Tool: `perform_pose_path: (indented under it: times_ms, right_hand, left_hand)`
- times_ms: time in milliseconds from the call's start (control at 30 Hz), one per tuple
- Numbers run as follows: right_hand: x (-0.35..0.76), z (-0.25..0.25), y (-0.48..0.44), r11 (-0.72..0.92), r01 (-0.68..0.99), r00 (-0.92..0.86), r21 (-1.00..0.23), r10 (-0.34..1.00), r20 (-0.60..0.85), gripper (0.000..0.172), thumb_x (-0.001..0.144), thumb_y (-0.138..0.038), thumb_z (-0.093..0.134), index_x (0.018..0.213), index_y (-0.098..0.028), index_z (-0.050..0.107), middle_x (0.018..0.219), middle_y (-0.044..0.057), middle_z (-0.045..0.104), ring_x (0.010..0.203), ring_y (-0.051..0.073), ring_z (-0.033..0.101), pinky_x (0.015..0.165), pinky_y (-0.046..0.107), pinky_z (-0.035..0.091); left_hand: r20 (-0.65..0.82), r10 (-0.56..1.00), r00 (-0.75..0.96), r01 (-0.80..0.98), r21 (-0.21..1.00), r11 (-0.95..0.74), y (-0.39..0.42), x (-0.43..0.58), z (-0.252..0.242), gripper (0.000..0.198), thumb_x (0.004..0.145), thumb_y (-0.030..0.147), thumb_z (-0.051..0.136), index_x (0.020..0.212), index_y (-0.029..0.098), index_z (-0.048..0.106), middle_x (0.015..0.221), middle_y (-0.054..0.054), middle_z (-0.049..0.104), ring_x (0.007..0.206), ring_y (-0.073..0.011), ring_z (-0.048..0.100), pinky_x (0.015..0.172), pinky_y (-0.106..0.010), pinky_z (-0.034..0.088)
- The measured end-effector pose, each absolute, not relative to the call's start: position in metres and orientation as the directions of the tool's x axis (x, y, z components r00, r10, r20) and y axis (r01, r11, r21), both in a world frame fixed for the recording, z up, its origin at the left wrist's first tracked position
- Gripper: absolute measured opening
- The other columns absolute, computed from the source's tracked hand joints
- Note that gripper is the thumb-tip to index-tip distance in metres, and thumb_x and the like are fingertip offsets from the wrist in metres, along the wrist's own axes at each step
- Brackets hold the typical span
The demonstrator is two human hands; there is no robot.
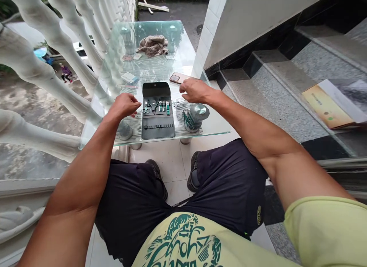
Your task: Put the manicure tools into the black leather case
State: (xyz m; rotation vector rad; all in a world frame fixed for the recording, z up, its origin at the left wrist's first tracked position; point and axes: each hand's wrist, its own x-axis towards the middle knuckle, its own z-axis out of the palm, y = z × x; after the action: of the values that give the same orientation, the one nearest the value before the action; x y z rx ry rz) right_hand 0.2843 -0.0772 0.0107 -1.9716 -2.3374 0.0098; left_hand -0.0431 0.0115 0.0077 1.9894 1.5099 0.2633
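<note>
A black manicure kit case [158,126] lies unfolded on the glass table [212,126], with small scissors, nippers and several green tools [156,106] held in its upper half. My left hand [125,105] hovers just left of the case, fingers curled loosely toward the scissors, and nothing shows in it. My right hand [194,90] hangs over the case's upper right corner, fingers bent down; whether they hold anything is hidden. A round metal cup [196,117] holding several green-handled tools stands right of the case.
A phone [178,78] lies beyond my right hand and a crumpled cloth [153,45] sits at the table's far end. White balusters [57,41] run along the left. Granite steps [275,87] rise on the right, with a cardboard box [329,106] on one.
</note>
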Motion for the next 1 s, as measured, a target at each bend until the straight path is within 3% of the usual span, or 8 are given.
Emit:
perform_pose_path:
  times_ms: [133,367,533,733,900,1000]
  right_hand:
    - [0.293,-0.002,-0.076,0.188,0.977,-0.177,0.095,0.977,-0.119,0.028,0.104,-0.012,0.067,0.125,-0.013,0.085,0.134,0.021,0.075,0.127,0.035,0.068,0.099,0.041,0.050]
    - [0.284,0.002,-0.077,0.198,0.978,-0.188,0.071,0.973,-0.131,0.028,0.108,-0.013,0.061,0.121,-0.010,0.086,0.136,0.023,0.076,0.127,0.034,0.069,0.096,0.039,0.049]
    - [0.292,0.009,-0.078,0.096,0.991,-0.110,-0.088,0.979,-0.172,0.015,0.097,-0.016,0.076,0.104,-0.013,0.089,0.105,0.017,0.082,0.103,0.031,0.073,0.089,0.039,0.049]
    - [0.311,0.027,-0.082,-0.083,0.951,0.040,-0.299,0.988,-0.148,0.006,0.088,-0.010,0.080,0.085,-0.014,0.084,0.076,0.006,0.073,0.082,0.022,0.069,0.074,0.034,0.048]
    - [0.319,0.047,-0.086,-0.120,0.782,0.020,-0.612,0.986,-0.168,0.013,0.088,-0.023,0.091,0.084,-0.015,0.081,0.079,0.007,0.075,0.084,0.021,0.073,0.077,0.033,0.058]
    - [0.308,0.059,-0.091,-0.117,0.664,-0.038,-0.738,0.981,-0.189,0.020,0.085,-0.030,0.096,0.088,-0.016,0.082,0.079,0.007,0.076,0.087,0.022,0.076,0.082,0.034,0.064]
  left_hand:
    - [-0.185,0.918,0.352,0.805,0.560,-0.196,0.014,-0.049,0.007,0.023,0.090,0.038,0.089,0.100,0.018,0.084,0.074,-0.007,0.079,0.071,-0.0269,0.082,0.072,-0.036,0.063]
    - [-0.190,0.911,0.366,0.814,0.539,-0.215,0.015,-0.048,0.005,0.018,0.092,0.037,0.086,0.095,0.020,0.085,0.077,-0.008,0.080,0.076,-0.0286,0.083,0.073,-0.037,0.061]
    - [-0.172,0.912,0.371,0.814,0.533,-0.231,0.018,-0.052,0.006,0.017,0.095,0.037,0.083,0.098,0.021,0.086,0.081,-0.009,0.082,0.078,-0.0283,0.082,0.074,-0.038,0.061]
    - [-0.068,0.928,0.365,0.800,0.534,-0.276,0.016,-0.054,0.014,0.024,0.094,0.042,0.081,0.104,0.022,0.086,0.080,-0.007,0.081,0.080,-0.0289,0.079,0.077,-0.040,0.064]
    - [0.356,0.770,0.529,0.599,0.486,-0.636,0.001,-0.039,0.016,0.026,0.099,0.030,0.076,0.123,0.022,0.081,0.119,-0.009,0.083,0.096,-0.0236,0.077,0.101,-0.042,0.064]
    - [0.438,0.561,0.703,0.414,0.390,-0.823,-0.018,-0.025,0.019,0.033,0.101,0.022,0.073,0.134,0.025,0.074,0.145,-0.009,0.074,0.101,-0.0210,0.077,0.100,-0.042,0.065]
